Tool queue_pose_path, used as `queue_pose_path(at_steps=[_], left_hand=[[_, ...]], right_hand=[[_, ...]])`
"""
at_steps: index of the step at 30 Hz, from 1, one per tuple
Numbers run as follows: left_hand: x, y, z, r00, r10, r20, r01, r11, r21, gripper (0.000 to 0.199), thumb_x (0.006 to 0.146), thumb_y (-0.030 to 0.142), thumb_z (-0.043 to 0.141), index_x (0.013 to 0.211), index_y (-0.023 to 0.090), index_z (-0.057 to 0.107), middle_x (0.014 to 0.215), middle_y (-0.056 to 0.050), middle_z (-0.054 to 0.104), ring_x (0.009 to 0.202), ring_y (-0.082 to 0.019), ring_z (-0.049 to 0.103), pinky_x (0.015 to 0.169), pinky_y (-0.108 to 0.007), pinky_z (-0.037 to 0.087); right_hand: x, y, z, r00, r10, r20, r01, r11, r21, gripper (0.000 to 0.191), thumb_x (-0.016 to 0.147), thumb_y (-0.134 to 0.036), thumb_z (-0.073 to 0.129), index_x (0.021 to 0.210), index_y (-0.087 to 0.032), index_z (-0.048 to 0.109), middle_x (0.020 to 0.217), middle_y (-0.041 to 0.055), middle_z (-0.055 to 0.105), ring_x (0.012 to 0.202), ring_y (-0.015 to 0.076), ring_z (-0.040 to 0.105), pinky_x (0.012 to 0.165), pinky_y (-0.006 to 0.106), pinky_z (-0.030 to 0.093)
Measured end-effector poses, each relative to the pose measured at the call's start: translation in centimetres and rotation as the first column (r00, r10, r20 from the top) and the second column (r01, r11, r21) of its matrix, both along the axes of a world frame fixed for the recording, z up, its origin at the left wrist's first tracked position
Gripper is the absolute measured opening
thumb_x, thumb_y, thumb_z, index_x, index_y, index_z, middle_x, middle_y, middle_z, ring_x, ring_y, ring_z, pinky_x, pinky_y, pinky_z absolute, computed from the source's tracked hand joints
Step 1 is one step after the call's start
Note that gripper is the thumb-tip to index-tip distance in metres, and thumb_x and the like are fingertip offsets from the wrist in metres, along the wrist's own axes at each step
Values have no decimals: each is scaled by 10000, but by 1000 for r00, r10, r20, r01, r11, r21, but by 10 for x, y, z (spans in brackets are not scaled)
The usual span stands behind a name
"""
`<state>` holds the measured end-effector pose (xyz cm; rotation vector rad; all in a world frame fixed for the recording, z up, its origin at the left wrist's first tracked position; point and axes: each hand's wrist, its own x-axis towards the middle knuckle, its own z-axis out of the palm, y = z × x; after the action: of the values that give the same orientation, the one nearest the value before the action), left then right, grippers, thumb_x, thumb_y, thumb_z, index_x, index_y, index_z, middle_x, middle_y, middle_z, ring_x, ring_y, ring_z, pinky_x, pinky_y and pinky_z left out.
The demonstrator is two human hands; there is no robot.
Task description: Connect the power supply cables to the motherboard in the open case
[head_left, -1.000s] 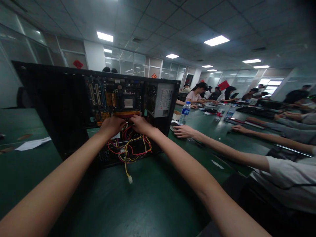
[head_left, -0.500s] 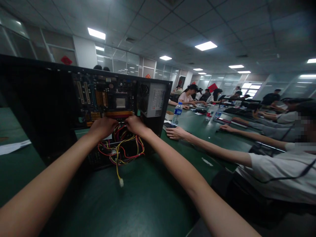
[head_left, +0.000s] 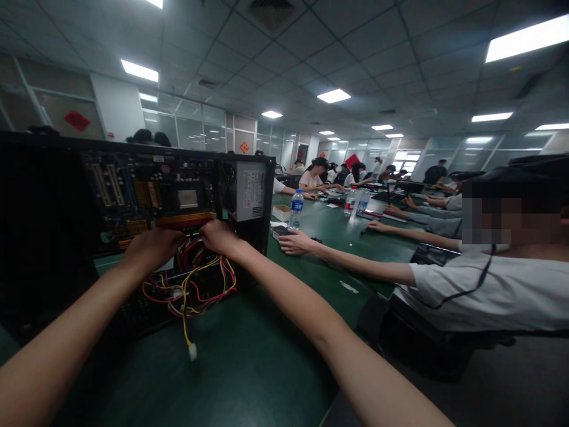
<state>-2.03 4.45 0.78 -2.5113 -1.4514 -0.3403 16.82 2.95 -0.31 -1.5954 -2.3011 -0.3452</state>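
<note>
our view swung R vs last frame, our L hand (head_left: 153,249) & R hand (head_left: 221,238) still at red strip (head_left: 189,220), long axis approx. horiz., R end slightly higher, fingertips hidden, can't tell grip

No text can be read: the white label (head_left: 252,187) of the power supply (head_left: 242,212) and the blue bottle label (head_left: 296,206) are too small.

With the view turned further right, the open computer case (head_left: 40,225) is carried toward the left edge and the white-sleeved co-worker (head_left: 493,290) is brought more fully into sight.
</note>
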Motion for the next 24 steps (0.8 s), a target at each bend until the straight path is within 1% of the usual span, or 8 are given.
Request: queue_pose_path(at_steps=[4, 10, 14, 16, 19, 23, 24], left_hand=[[0, 1, 0, 1000, 25, -10, -26, 999, -19, 445, 1019, 367, 386, 1262, 266, 745, 1258, -127, 745, 1116, -373, 713, 907, -449, 552], [5, -3, 4, 999, 49, -21, -49, 998, -27, 453, 1021, 363, 377, 1278, 257, 735, 1292, -124, 731, 1151, -384, 698, 928, -458, 541], [4, 4, 1, 996, 85, -24, -86, 996, -39, 434, 1014, 359, 392, 1253, 295, 748, 1284, -102, 738, 1137, -373, 707, 911, -440, 544], [3, 8, 0, 996, 85, -27, -86, 996, -30, 429, 1013, 372, 394, 1234, 305, 755, 1270, -95, 745, 1131, -373, 710, 900, -435, 545], [4, 7, 0, 995, 84, -45, -85, 996, -31, 457, 1025, 387, 357, 1262, 289, 735, 1261, -101, 747, 1120, -363, 714, 900, -429, 540], [8, -3, 3, 993, 111, -51, -113, 993, -46, 478, 1026, 373, 334, 1273, 251, 724, 1279, -126, 735, 1144, -374, 700, 908, -445, 533], [8, -5, 3, 996, 78, -45, -80, 996, -43, 480, 1023, 379, 342, 1281, 237, 720, 1285, -137, 730, 1149, -380, 697, 905, -445, 534]], right_hand=[[0, -1, 2, 999, -3, 50, 3, 1000, -6, 325, 972, -135, 473, 1086, -96, 775, 1117, 159, 765, 1044, 244, 714, 908, 285, 522], [-2, -3, 5, 998, -9, 67, 10, 1000, -19, 336, 955, -104, 462, 1100, -78, 765, 1120, 179, 762, 1050, 268, 718, 885, 309, 536], [-1, 3, 2, 998, 5, 62, -4, 1000, -22, 325, 946, -114, 475, 1095, -78, 762, 1117, 177, 761, 1039, 270, 723, 860, 305, 535], [-1, 5, 2, 998, -3, 58, 4, 1000, -24, 328, 941, -114, 476, 1101, -75, 760, 1120, 181, 759, 1043, 272, 723, 858, 305, 534], [-1, 3, 3, 999, -16, 46, 18, 999, -28, 322, 929, -104, 489, 1102, -80, 760, 1120, 179, 760, 1049, 268, 722, 863, 301, 532], [-3, 0, 4, 999, -38, 9, 38, 998, -40, 304, 929, -107, 517, 1101, -105, 768, 1128, 167, 761, 1068, 256, 715, 887, 290, 525], [-3, -1, 3, 999, -44, -3, 43, 998, -42, 303, 926, -101, 522, 1099, -100, 770, 1130, 175, 759, 1074, 261, 713, 892, 294, 524]])
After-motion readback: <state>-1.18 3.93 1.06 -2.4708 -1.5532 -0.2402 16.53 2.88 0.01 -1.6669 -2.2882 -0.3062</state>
